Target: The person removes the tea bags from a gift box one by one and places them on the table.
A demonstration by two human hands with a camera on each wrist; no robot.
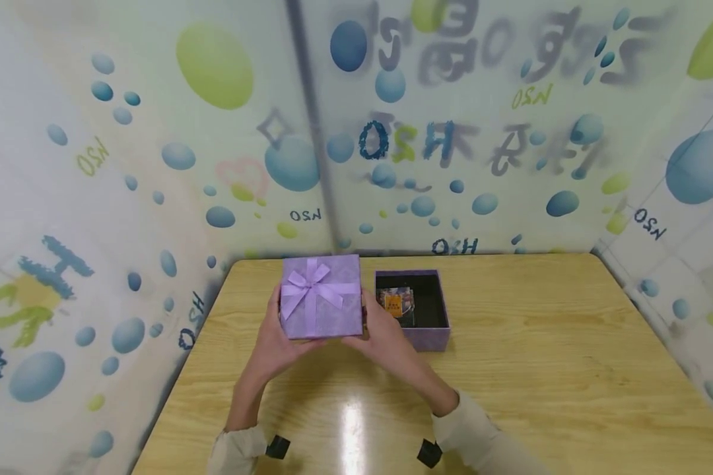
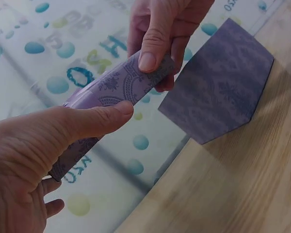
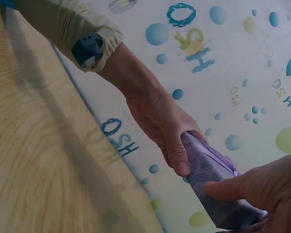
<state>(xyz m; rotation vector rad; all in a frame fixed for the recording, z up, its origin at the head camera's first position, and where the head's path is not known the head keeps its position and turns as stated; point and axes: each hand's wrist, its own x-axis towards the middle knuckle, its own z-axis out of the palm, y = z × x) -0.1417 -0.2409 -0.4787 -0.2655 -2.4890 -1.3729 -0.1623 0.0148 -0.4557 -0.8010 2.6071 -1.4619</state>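
Note:
A purple lid with a lilac ribbon bow is held up by both hands above the table. My left hand grips its left side, my right hand its right side. In the left wrist view, both thumbs press on the lid's side wall; the right wrist view shows the same wall. To the right stands the open purple box, black inside, partly behind my right hand. A small printed packet with an orange label lies in its left part.
The wooden table reaches back to a wall covered with blue and green dots and lettering. Side walls rise at left and right. A black cube is at each sleeve, the left one and the right one.

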